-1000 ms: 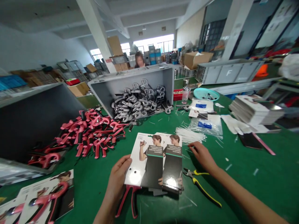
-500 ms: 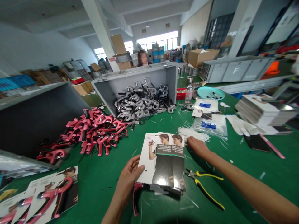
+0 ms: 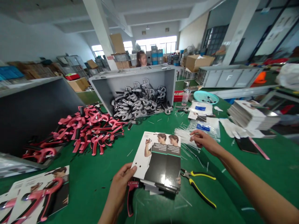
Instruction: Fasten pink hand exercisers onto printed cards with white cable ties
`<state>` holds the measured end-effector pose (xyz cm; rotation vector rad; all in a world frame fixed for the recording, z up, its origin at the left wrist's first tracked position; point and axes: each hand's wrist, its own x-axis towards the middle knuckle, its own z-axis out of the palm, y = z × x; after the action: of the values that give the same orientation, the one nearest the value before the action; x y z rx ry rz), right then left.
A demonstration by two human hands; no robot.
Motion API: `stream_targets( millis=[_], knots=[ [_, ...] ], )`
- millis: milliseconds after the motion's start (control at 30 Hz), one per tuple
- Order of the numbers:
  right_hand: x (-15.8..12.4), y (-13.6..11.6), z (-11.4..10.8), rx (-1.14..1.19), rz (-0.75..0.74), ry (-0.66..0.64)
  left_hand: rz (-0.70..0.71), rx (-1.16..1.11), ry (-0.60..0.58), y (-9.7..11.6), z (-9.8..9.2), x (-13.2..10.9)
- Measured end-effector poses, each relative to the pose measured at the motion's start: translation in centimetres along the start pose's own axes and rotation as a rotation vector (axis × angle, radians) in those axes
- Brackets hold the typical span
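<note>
Left hand [image 3: 120, 186] clamps the lower-left corner of the stack of glossy printed cardboard cards [image 3: 161, 161], thumb on top, other fingers underneath and out of sight. We see the stack at the front middle of the green felt table [image 3: 93, 174], with a pink plastic hand-grip trainer [image 3: 130, 196] poking out beneath it. Right hand [image 3: 202, 140] rests on the bundle of thin white plastic cable ties [image 3: 184, 137] just right of the stack, fingers curled together. We can't tell if a tie is pinched. Yellow-and-black pliers [image 3: 198, 185] lie just beside the stack.
</note>
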<state>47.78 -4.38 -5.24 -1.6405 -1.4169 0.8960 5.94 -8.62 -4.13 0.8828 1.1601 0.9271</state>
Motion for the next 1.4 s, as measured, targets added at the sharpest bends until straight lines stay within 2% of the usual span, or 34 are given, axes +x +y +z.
stream_targets(
  millis=[233, 367, 467, 533, 600, 700, 767, 967, 1133, 1267, 1400],
  knots=[
    [-0.9, -3.2, 0.7, 0.379, -0.086, 0.152, 0.054, 0.164, -0.184, 2.7, -1.3, 2.1],
    [-1.1, -7.0, 3.1, 0.503, -0.146, 0.226, 0.085, 0.193, -0.287, 4.1, -1.5, 2.7],
    [-1.9, -11.3, 6.5, 0.537, -0.223, 0.121, 0.108, 0.217, -0.341, 5.1, -1.5, 3.4],
    [-2.7, -14.0, 9.2, 0.466, -0.274, -0.001, 0.117, 0.225, -0.358, 5.4, -1.5, 4.1],
    [-3.2, -15.6, 12.0, 0.384, -0.326, -0.089, 0.117, 0.227, -0.376, 5.4, -1.6, 4.8],
    [-3.0, -15.7, 15.1, 0.258, -0.418, -0.142, 0.113, 0.232, -0.406, 5.0, -1.7, 5.6],
    [-2.6, -14.9, 16.3, 0.181, -0.447, -0.151, 0.112, 0.226, -0.412, 4.6, -1.9, 5.9],
    [-2.0, -13.6, 17.2, 0.097, -0.431, -0.188, 0.112, 0.2, -0.409, 3.7, -2.2, 6.9],
    [-1.7, -13.6, 17.7, -0.147, -0.57, -0.24, 0.235, 0.0, -0.124, 1.0, -1.7, 7.1],
    [-1.2, -13.4, 18.1, -0.223, -0.672, -0.24, 0.226, -0.116, -0.119, -1.9, -0.6, 6.2],
    [-1.2, -13.6, 18.0, -0.184, -0.609, -0.248, 0.286, -0.106, -0.022, -3.2, 0.1, 5.6]
  ],
)
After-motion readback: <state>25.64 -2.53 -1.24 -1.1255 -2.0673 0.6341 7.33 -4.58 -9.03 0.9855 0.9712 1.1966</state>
